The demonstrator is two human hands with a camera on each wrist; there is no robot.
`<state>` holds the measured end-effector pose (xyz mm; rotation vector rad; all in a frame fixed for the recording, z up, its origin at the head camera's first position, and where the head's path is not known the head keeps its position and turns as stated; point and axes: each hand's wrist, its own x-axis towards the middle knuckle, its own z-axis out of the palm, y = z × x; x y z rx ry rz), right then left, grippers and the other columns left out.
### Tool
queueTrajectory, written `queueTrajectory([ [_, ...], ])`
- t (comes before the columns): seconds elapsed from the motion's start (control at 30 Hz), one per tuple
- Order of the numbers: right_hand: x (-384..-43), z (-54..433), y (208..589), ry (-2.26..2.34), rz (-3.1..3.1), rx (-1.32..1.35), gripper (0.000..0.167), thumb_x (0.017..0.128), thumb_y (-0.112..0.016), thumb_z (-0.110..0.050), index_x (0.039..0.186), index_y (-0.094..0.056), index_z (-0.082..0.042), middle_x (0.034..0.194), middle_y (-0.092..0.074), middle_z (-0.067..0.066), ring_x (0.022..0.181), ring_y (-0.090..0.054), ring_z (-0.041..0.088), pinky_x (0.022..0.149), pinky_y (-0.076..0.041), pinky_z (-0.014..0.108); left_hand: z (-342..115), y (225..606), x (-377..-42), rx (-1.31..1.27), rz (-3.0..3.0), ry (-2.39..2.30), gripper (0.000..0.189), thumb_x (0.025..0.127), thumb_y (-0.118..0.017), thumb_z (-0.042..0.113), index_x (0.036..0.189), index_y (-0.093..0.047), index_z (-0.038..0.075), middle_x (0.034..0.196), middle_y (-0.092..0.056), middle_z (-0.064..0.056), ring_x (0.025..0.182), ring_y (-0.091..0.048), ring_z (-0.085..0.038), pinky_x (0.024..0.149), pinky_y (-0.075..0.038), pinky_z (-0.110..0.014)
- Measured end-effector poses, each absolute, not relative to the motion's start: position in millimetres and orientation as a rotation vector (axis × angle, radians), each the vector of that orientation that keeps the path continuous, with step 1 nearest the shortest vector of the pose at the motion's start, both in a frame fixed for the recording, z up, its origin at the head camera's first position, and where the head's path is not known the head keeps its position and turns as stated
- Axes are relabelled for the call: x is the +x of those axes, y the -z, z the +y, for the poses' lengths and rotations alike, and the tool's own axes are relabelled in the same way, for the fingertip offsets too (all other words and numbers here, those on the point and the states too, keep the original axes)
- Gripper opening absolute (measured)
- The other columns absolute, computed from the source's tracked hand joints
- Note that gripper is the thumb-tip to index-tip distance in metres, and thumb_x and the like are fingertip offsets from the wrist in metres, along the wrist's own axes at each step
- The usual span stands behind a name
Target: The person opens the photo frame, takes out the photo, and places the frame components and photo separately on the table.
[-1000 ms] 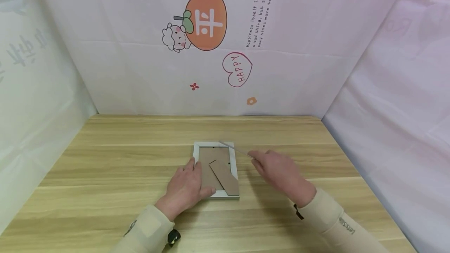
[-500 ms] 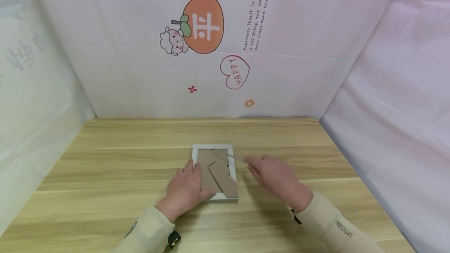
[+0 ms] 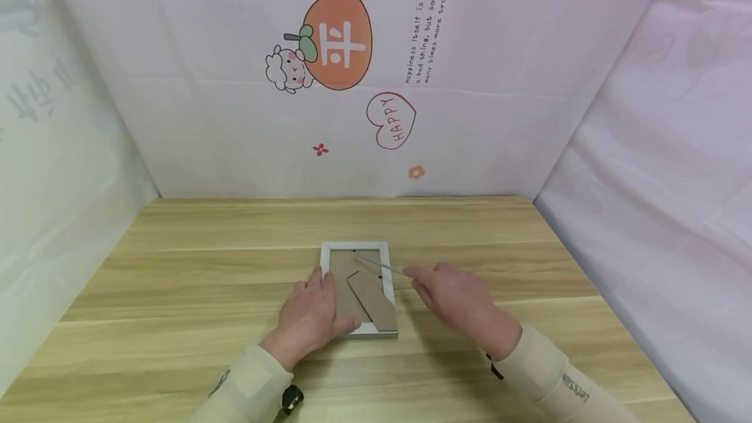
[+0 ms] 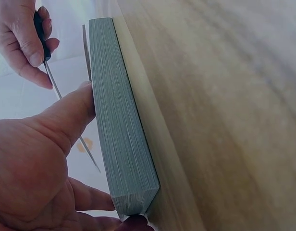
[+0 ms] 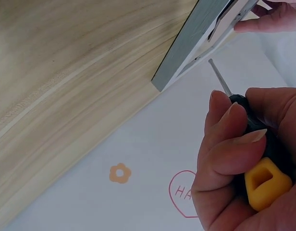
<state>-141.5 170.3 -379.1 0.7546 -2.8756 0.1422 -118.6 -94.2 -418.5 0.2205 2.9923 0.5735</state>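
A picture frame with a light rim lies back up on the table; its brown backing board has a stand flap. My left hand rests on the lower left of the frame, thumb on the bottom rail and straight fingers along the left side. In my right hand I grip a screwdriver by its black and yellow handle. Its thin shaft reaches over the right rail, and the tip overlaps the upper backing, just below a small dark tab at the top edge.
The wooden table extends all around the frame. White printed cloth hangs behind it and along both sides. A second dark tab sits on the right inner edge of the frame.
The screwdriver tip has moved from the top rail down and left, past the top tab onto the backing. My right hand shifted slightly left with it; the left hand keeps its place.
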Motion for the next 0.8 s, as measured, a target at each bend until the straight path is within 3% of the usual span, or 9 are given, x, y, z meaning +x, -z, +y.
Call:
queueTrajectory([
  [0.5,-142.1,169.1,382.4,-0.132,-2.832,0.774,0.027,0.101,-0.069,-0.021,0.127,-0.074,-0.026,0.06,-0.043,-0.008,0.053,-0.037,0.006,0.039,-0.029,0.022,-94.5,418.8,-121.4,0.209,2.99,-0.547,0.103,0.082,-0.082,0.059,0.149,-0.046,-0.009,0.163,-0.033,-0.033,0.126,-0.055,-0.047,0.098,-0.054,-0.054],
  [0.8,-145.1,168.0,388.3,-0.085,-2.731,0.833,0.027,0.098,-0.072,-0.018,0.124,-0.076,-0.024,0.054,-0.035,-0.007,0.047,-0.027,0.004,0.037,-0.022,0.019,-93.7,420.4,-120.7,0.197,2.979,-0.531,0.104,0.082,-0.081,0.061,0.151,-0.044,-0.008,0.164,-0.03,-0.031,0.129,-0.053,-0.048,0.102,-0.053,-0.054],
])
